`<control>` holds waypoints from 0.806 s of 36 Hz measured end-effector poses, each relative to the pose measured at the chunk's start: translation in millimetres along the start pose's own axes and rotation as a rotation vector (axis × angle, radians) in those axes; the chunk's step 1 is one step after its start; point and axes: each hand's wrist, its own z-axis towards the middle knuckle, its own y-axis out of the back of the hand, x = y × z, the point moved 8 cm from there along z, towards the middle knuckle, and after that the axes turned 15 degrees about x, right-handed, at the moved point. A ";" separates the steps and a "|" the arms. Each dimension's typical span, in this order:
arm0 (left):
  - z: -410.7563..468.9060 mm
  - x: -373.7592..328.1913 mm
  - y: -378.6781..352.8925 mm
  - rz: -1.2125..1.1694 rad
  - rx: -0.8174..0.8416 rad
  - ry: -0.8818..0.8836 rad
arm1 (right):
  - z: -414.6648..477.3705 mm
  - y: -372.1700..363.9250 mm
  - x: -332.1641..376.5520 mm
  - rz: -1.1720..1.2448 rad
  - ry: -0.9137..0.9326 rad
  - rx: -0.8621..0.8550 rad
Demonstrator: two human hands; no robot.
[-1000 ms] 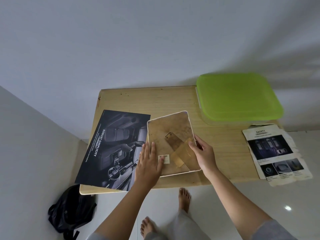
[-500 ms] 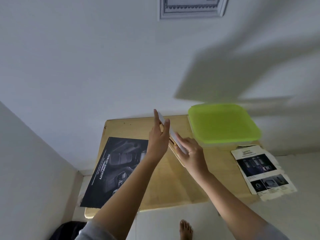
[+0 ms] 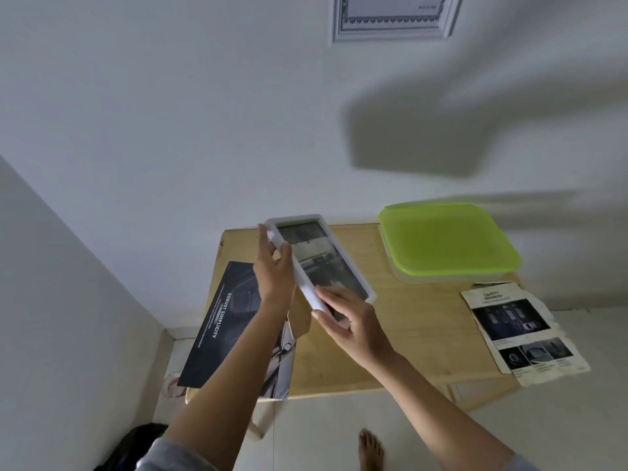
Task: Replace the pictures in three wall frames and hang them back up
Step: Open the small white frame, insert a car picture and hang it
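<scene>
The picture frame (image 3: 322, 263) is a flat rectangle with a smooth white moulded border and rounded corners. Its glossy front faces up and shows a dark, greyish photograph. A stiff brown backing flap (image 3: 301, 319) hangs from its underside. The frame is held tilted in the air above the pale wooden table (image 3: 407, 338), with its far end reaching the white wall.

On the table's far right corner stands a clear plastic box with a lime-green lid (image 3: 447, 241). A dark glossy brochure (image 3: 228, 321) printed "ROBUST SIMPLICITY" lies at the left and overhangs the near edge. A creased leaflet (image 3: 521, 331) headed "SAFETY", with worn edges, overhangs the right side. High on the wall hangs another white frame (image 3: 390, 18), cut off by the top of the view. A black bag (image 3: 136, 447) and a bare foot (image 3: 371, 450) are on the tiled floor. The left forearm covers part of the brochure.

The left hand (image 3: 275, 278) grips the frame's left long edge, with its fingers reaching toward the far corner and its thumb on the front border. The right hand (image 3: 355, 322) pinches the near short end, with its fingers lying across the front and its thumb beneath.
</scene>
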 end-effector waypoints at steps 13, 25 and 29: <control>9.1 -31.7 38.7 -0.221 0.136 -0.077 | 31.1 44.0 -65.8 0.363 -0.506 -0.100; 21.2 -80.3 20.0 -0.232 0.211 -0.158 | 57.1 83.6 -34.5 0.643 -0.390 -0.146; 20.4 -99.3 10.0 -0.277 0.217 -0.208 | 64.3 109.8 -16.4 0.658 -0.294 -0.179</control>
